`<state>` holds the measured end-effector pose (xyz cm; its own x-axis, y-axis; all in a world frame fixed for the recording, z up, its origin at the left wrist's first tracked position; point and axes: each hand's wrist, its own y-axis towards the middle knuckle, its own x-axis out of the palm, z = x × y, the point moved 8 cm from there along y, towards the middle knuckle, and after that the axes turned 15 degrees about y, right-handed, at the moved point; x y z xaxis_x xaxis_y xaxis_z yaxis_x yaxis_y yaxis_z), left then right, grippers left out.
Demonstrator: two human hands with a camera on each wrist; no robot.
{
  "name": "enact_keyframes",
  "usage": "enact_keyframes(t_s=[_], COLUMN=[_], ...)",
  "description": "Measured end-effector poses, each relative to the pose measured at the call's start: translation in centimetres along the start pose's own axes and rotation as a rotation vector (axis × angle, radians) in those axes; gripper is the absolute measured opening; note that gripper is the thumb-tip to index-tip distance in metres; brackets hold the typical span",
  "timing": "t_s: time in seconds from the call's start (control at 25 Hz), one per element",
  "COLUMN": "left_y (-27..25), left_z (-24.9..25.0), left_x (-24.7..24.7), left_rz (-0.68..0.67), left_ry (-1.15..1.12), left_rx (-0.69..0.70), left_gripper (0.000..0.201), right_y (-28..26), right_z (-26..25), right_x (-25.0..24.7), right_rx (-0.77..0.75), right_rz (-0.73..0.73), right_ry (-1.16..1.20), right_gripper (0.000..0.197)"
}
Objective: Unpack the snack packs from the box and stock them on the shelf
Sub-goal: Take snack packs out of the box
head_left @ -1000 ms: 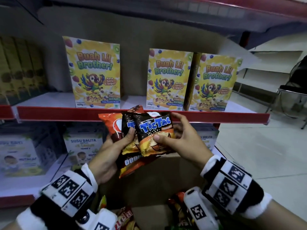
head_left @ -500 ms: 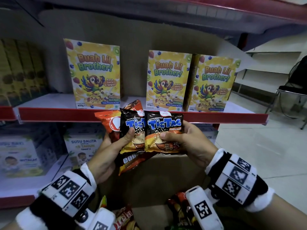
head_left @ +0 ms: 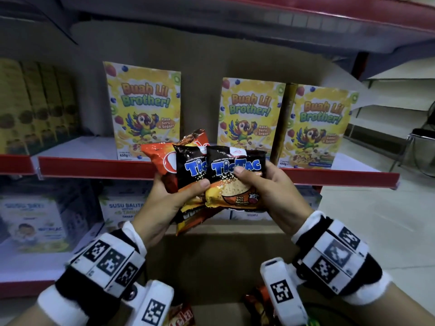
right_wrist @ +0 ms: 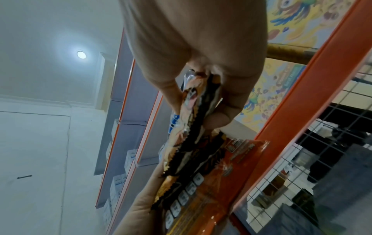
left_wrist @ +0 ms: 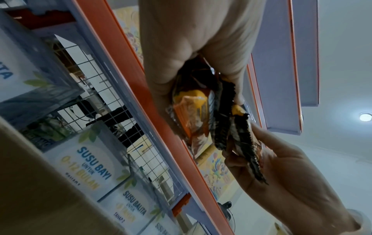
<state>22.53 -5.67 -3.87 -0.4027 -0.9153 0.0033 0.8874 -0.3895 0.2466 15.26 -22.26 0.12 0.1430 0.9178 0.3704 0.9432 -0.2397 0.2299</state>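
In front of the red-edged shelf (head_left: pixel 98 168), both hands hold a fan of snack packs. My right hand (head_left: pixel 266 187) pinches the front black Tic Tac pack (head_left: pixel 235 177) with the thumb on its face. My left hand (head_left: pixel 169 198) grips a second Tic Tac pack (head_left: pixel 190 170) and orange packs (head_left: pixel 160 158) behind it. The left wrist view shows the pack edges (left_wrist: pixel 223 120) between both hands; the right wrist view shows the front pack (right_wrist: pixel 191 108) pinched, with an orange pack (right_wrist: pixel 217 182) below. A cardboard box (head_left: pixel 211 260) stands under my hands with more packs (head_left: pixel 181 316) inside.
Three yellow cereal boxes (head_left: pixel 143 109) stand on the shelf, with a gap between the first and the second (head_left: pixel 249 116). Milk cartons (head_left: pixel 33 222) fill the lower shelf. A chair (head_left: pixel 421 142) stands at the far right on the tiled floor.
The right hand has turned the front Tic Tac pack upright and drawn it slightly right, apart from the bundle. Both hands have risen a little towards the shelf edge.
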Motion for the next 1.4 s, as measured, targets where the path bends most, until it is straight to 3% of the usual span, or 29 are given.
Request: enact_keyframes(t_s=[0.2,0.4,0.56,0.72,0.92,1.08,1.2,1.4], left_y=[2.8,3.7,4.8,5.6,2.1,0.1,0.7,4.8], left_z=[1.2,0.0,-1.4,-1.7,0.7,7.8,15.3,32.9], left_x=[-1.3,-3.2,-3.5,-3.1,-3.8,-3.7,-3.7,-4.4], left_rz=[0.051,0.148,0.16,0.144,0.272,0.302,0.353,0.381], left_ry=[-0.006,0.008,-0.014,-0.01,0.091,0.119,0.086,0.091], left_rx=[0.002,0.021,0.026,-0.048,-0.196,-0.269,-0.267,-0.123], left_gripper=[0.085,0.085,0.078,0.079,0.087,0.09,0.091,0.084], right_y=[3.3,5.9,6.7,7.8,3.9,1.4,2.9,7.1], right_z=[-0.8,0.4,1.8,2.6,2.8,-3.0,-11.1,-27.4], right_x=[0.6,1.3,0.9,0.4,1.3,4.1,7.6,15.0], right_rx=[-0.065,-0.019,-0.035,-0.028,0.125,0.224,0.184,0.064], right_rz=[0.03,-0.059,-0.066,0.034,0.17,0.177,0.153,0.078], right_ry=[-0.024,-0.144,-0.17,-0.035,-0.08,-0.101,-0.127,-0.133], right_gripper=[0.022,0.036,0.035,0.042,0.04,0.039,0.041,0.044])
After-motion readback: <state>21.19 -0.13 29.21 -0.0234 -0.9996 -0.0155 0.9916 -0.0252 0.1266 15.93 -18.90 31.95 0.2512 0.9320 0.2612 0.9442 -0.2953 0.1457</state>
